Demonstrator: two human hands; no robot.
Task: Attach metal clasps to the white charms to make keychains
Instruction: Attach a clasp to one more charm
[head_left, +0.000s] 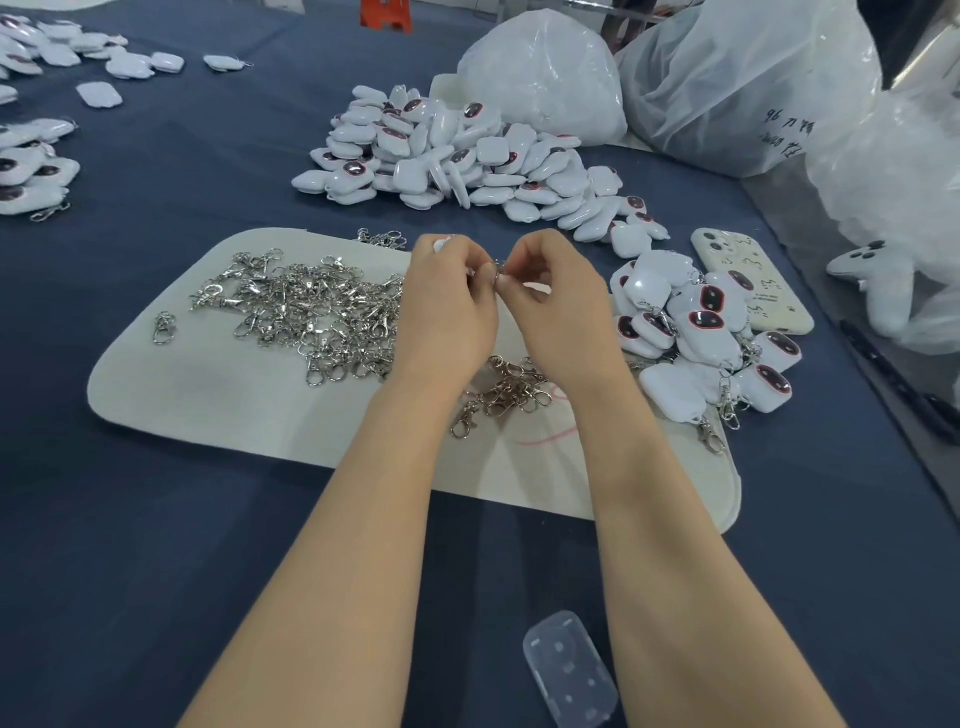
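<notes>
Head view: left hand (447, 306) grips a white charm (440, 243); right hand (558, 306) pinches a clasp (500, 270) beside it, above the mat (208, 415). Joining is in hand; the next move likely demands precise threading.

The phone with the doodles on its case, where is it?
In the head view the phone lies on the blue tablecloth on the right, beside the pile of finished keychains.

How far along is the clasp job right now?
Done: a small pile of clasped charms lies at the right. In hand: the left hand grips a white charm, the right hand pinches a clasp against it. Left: the large pile of bare charms and the heap of clasps.
</notes>
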